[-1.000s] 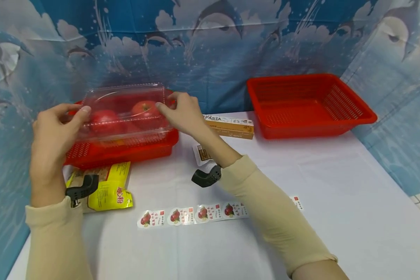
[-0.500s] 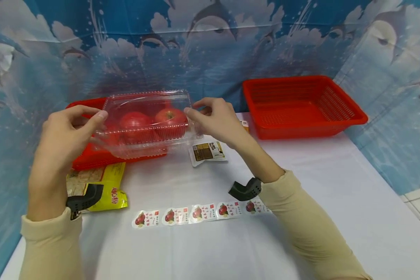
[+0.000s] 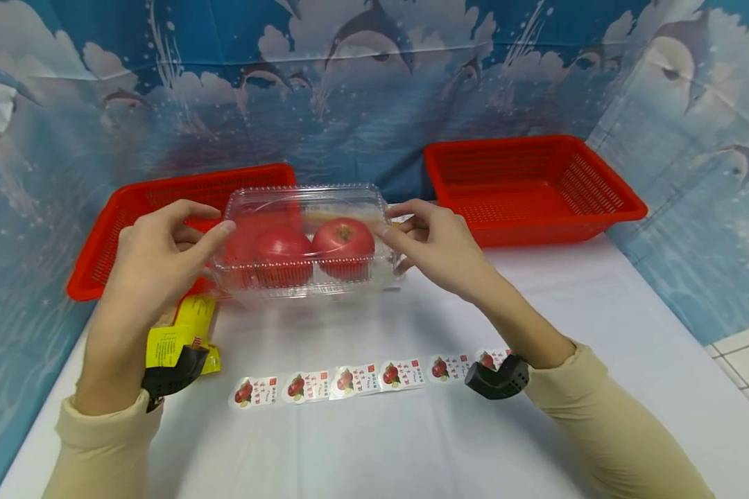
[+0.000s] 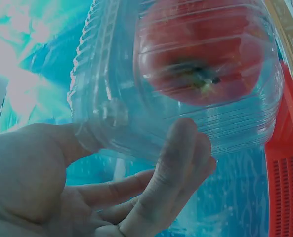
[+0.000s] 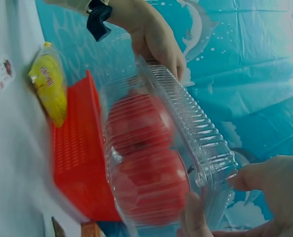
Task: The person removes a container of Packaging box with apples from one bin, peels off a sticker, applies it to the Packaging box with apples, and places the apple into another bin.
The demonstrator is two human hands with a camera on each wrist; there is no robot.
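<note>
The clear box (image 3: 312,261) is held up over the desk (image 3: 349,443) by its two ends, with at least two red apples (image 3: 345,246) showing inside. The left hand (image 3: 159,260) pinches the box's left end between thumb and fingers, and the right hand (image 3: 440,246) grips the right end the same way. From this, filling and picking up look done: the fruit is in, and the lid looks down, though whether it is fully latched I cannot tell. Setting the box down looks left, since it rests on nothing yet. A row of stickers (image 3: 346,380) lies in front of the box; none shows on its lid, so any labelling would also remain. One red basket (image 3: 143,201) is behind the box to its left, another basket (image 3: 537,229) behind to its right, and a yellow bag (image 3: 181,343) sits at its front left.
</note>
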